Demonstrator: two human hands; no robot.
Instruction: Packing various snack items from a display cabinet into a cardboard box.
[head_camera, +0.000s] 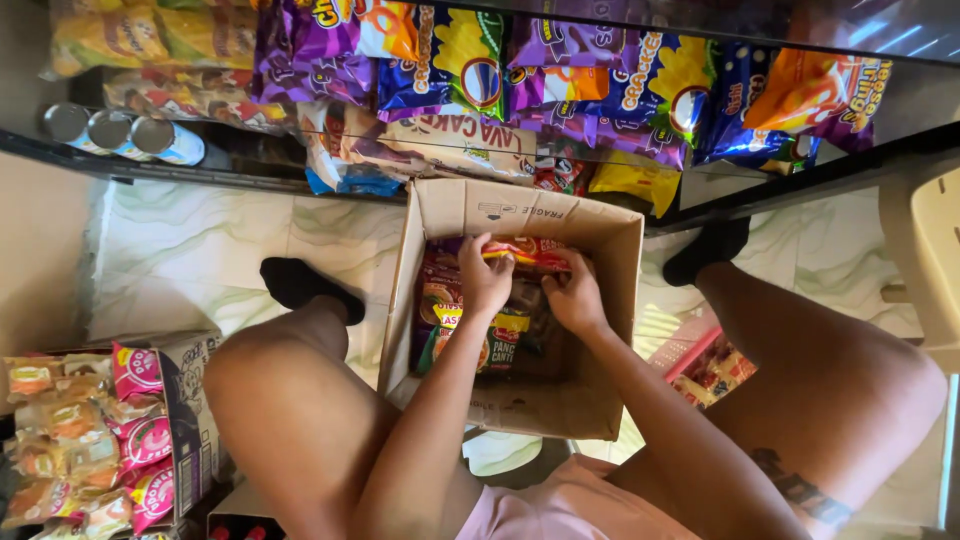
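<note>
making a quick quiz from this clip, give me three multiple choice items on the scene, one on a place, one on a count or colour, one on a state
1. Where does the cardboard box stand?
A. on the floor between the person's legs
B. up on the shelf
C. on the chair

2. How many cans lie side by side at the upper left?
A. one
B. three
C. six

3. What are the left hand and right hand doing?
A. hanging empty outside the box
B. both inside the open box on a snack packet
C. pressing the flaps shut

Answers:
1 A, the box sits on the pale floor with a knee on either side.
2 B, three round can tops show in a row.
3 B, the flaps stand open and both hands have a grip on the red and yellow packet.
</note>
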